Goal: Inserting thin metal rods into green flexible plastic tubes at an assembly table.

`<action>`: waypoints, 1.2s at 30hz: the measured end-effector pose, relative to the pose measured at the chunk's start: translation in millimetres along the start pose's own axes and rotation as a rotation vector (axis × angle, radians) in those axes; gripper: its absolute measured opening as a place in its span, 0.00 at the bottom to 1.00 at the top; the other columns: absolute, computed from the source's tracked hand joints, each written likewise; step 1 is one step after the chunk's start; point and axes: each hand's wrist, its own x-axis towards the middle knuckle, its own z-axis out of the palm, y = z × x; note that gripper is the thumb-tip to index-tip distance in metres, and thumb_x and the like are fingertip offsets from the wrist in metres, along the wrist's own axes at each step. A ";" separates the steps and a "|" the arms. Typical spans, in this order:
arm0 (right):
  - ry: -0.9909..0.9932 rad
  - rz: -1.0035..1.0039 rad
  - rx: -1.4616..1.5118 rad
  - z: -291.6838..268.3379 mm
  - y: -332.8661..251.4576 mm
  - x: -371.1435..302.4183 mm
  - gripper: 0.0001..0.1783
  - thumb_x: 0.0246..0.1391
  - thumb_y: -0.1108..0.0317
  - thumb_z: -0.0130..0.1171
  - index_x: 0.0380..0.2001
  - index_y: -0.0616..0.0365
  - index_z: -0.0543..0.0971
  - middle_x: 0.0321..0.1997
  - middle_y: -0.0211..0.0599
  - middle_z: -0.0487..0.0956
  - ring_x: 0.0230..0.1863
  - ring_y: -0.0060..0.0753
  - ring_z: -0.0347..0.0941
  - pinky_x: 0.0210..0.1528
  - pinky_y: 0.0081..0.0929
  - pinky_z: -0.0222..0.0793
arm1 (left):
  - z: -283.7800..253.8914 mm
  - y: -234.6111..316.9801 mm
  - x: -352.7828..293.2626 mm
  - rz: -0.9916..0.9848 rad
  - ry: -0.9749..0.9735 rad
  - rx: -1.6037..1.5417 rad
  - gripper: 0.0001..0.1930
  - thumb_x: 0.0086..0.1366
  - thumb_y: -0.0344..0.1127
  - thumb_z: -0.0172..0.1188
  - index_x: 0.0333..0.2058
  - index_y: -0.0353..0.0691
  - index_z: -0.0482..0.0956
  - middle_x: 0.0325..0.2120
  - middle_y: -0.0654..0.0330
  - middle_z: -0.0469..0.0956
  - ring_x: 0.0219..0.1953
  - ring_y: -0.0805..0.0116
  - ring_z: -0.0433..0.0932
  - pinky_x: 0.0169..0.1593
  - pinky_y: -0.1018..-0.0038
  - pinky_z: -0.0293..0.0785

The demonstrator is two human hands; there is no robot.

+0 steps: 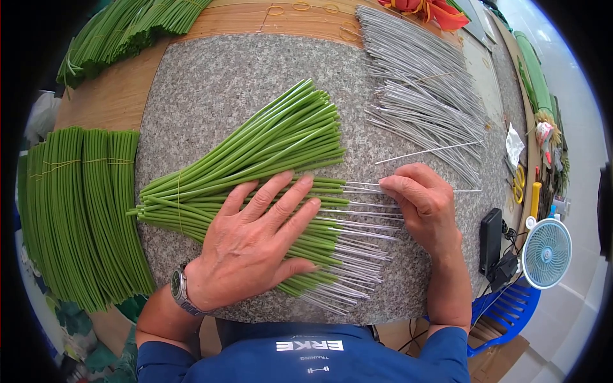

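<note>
A fanned bundle of thin green tube-like stems, banded near its left end, lies on a speckled grey slab. My left hand rests on the nearer part of it, palm down with fingers spread. Silvery wires stick out from the right ends of many nearer stems; no wires show at the ends of the farther ones. Beside those ends my right hand pinches a thin wire, whose tail shows past the hand on the right. Its fingertips partly hide where that wire meets the stems.
Loose wires are heaped at the far right, one lying apart toward me. Banded green bundles lie at the left, others far left. A small fan, black box, yellow-handled scissors and blue chair are at the right.
</note>
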 end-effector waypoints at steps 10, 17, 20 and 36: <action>-0.012 -0.009 0.023 3.5 -3.4 3.0 0.15 0.51 0.82 0.69 0.42 0.56 0.88 0.38 0.36 0.85 0.40 0.43 0.84 0.40 0.38 0.81 | -0.4 -1.0 0.4 0.001 -0.003 0.003 0.44 0.61 0.66 0.68 0.68 0.41 0.77 0.75 0.52 0.70 0.76 0.48 0.67 0.76 0.50 0.61; -0.055 -0.107 0.018 18.8 -21.1 11.2 0.27 0.46 0.85 0.62 0.53 0.63 0.83 0.47 0.44 0.84 0.48 0.48 0.83 0.47 0.41 0.83 | -2.4 0.7 1.7 0.011 -0.004 0.025 0.44 0.61 0.66 0.68 0.68 0.41 0.78 0.75 0.52 0.70 0.76 0.48 0.67 0.76 0.50 0.61; -0.046 -0.150 0.000 31.0 -25.7 13.6 0.28 0.48 0.82 0.63 0.56 0.62 0.82 0.47 0.42 0.84 0.48 0.47 0.83 0.52 0.42 0.80 | 0.6 0.0 0.7 0.015 0.004 0.013 0.43 0.62 0.66 0.68 0.68 0.41 0.78 0.74 0.52 0.71 0.76 0.48 0.67 0.76 0.51 0.61; -0.066 -0.005 -0.163 22.1 -43.1 -26.9 0.28 0.61 0.56 0.71 0.61 0.57 0.81 0.56 0.40 0.78 0.59 0.46 0.74 0.63 0.48 0.66 | -23.4 -14.0 -10.2 0.038 0.298 -0.041 0.44 0.61 0.60 0.74 0.68 0.35 0.77 0.69 0.47 0.76 0.70 0.44 0.75 0.73 0.49 0.68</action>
